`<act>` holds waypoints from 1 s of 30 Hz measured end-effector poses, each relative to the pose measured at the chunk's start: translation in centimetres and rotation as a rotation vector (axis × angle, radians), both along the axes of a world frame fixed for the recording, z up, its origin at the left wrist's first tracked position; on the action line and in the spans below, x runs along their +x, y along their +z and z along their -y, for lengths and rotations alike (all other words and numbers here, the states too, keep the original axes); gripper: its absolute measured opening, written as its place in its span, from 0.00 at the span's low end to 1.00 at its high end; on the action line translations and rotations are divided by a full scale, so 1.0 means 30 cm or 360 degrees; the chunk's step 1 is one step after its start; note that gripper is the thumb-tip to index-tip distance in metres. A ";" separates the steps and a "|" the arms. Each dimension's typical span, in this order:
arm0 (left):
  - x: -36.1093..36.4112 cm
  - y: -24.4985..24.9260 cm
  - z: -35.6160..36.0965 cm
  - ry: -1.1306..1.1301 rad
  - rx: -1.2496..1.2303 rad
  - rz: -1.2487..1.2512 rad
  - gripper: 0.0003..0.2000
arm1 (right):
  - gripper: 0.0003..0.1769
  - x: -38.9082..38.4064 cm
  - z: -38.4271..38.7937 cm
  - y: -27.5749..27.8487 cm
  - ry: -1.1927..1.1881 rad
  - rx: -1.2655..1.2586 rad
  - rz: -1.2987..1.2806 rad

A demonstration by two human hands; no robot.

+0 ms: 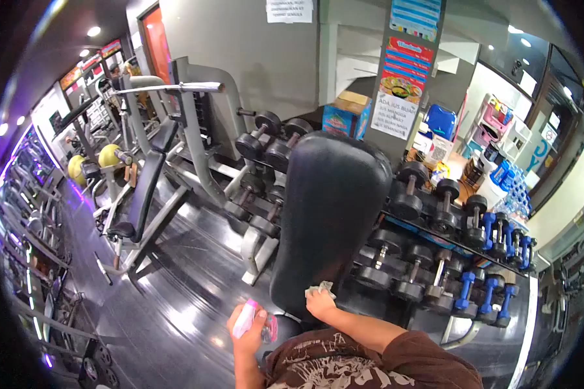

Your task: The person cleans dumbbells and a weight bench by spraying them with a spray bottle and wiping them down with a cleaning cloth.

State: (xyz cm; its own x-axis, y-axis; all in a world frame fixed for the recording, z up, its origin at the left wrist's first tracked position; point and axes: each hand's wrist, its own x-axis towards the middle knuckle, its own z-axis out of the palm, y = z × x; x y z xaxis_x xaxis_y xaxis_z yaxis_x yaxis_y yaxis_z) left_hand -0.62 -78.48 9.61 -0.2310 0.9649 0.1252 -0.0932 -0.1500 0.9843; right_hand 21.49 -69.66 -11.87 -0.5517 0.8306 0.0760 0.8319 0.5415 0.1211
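L hand [248, 334] closed round pink spray bottle [244, 319], held upright, clear of the pad. R hand [320, 303] fingers curled on cloth [322, 287], pressing it vs black backrest [331, 207] ahead for contact. Dumbbell rack [448, 233] right of R hand.

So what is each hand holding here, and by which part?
The left hand grips a pink-and-white spray bottle around its body. The right hand holds a bunched cloth, pressed on the black backrest.
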 end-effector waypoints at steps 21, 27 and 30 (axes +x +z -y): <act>0.040 0.047 0.487 0.0234 -0.0433 -0.0191 0.09 | 0.16 0.006 -0.165 0.365 -0.0001 0.0731 0.0182; -0.019 0.032 0.693 0.0360 -0.0481 -0.0165 0.07 | 0.13 0.011 -0.049 0.326 0.0015 0.0243 0.0079; -0.055 0.025 0.720 0.0352 -0.0453 -0.0242 0.07 | 0.13 0.019 -0.064 0.771 -0.0041 0.0594 -0.0383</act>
